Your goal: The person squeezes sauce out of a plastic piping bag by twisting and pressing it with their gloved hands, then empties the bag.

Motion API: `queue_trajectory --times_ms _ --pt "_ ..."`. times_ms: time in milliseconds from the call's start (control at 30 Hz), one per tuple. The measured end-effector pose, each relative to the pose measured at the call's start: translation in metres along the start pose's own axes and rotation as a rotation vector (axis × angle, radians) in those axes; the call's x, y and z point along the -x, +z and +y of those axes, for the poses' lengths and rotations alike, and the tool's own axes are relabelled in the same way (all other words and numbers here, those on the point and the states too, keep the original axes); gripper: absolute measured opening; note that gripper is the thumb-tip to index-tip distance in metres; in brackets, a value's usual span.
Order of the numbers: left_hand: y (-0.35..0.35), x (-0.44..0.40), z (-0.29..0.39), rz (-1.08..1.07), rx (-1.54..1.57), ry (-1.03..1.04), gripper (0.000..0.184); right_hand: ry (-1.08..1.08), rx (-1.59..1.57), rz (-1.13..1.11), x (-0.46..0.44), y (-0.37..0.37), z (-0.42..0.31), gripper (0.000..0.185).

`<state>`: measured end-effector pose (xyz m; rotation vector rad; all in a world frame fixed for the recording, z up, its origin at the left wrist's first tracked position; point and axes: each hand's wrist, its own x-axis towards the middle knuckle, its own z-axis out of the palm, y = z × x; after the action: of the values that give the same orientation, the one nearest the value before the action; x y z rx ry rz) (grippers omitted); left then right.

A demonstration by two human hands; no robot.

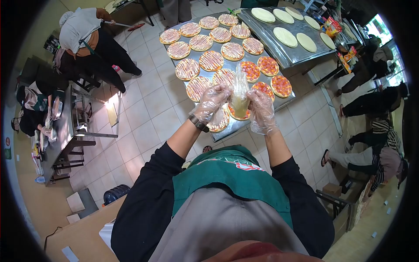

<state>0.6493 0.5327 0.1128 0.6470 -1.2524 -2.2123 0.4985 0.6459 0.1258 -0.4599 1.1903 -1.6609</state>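
My left hand (212, 104), in a clear plastic glove and with a dark watch at the wrist, has its fingers closed at the left side of a clear plastic piping bag (239, 97). A pale yellowish filling shows in the bag's lower part, while its upper part is crumpled. Opposite, my gloved right hand (262, 112) pinches the bag's right side. Both hands are above the near end of a metal table (172, 65) bearing several small pizzas. Many, like one pizza (211, 61), carry pale sauce stripes; others, like another pizza (281, 86), show red and orange topping without stripes.
A second metal table (266, 32) with several plain pale dough rounds (285, 37) adjoins at the back right. One person (89, 39) stands at left with a long-handled tool. Other people are at a left side table (65, 131) and along the right. Tiled floor (148, 113) lies between.
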Motion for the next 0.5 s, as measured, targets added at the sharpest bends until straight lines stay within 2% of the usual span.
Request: queue_trajectory --times_ms 167,233,267,367,400,500 --pt "0.017 0.0 0.009 0.029 -0.022 0.096 0.014 -0.116 0.039 -0.027 -0.011 -0.015 -0.008 0.008" --pt "0.023 -0.001 0.013 0.056 -0.036 0.134 0.014 -0.216 -0.049 -0.082 -0.014 -0.019 -0.016 0.008" --pt "0.025 -0.003 0.016 0.045 -0.043 0.15 0.014 -0.211 -0.06 -0.172 -0.015 -0.027 -0.025 0.011" --pt "0.03 -0.009 0.018 0.019 -0.03 0.165 0.013 -0.194 0.001 -0.214 -0.02 -0.034 -0.037 0.013" --pt "0.033 -0.011 0.019 0.001 -0.015 0.167 0.012 -0.177 0.019 -0.255 -0.024 -0.037 -0.036 0.023" --pt "0.048 -0.011 0.026 -0.014 0.034 0.176 0.013 -0.139 0.156 -0.336 -0.021 -0.02 -0.045 0.024"
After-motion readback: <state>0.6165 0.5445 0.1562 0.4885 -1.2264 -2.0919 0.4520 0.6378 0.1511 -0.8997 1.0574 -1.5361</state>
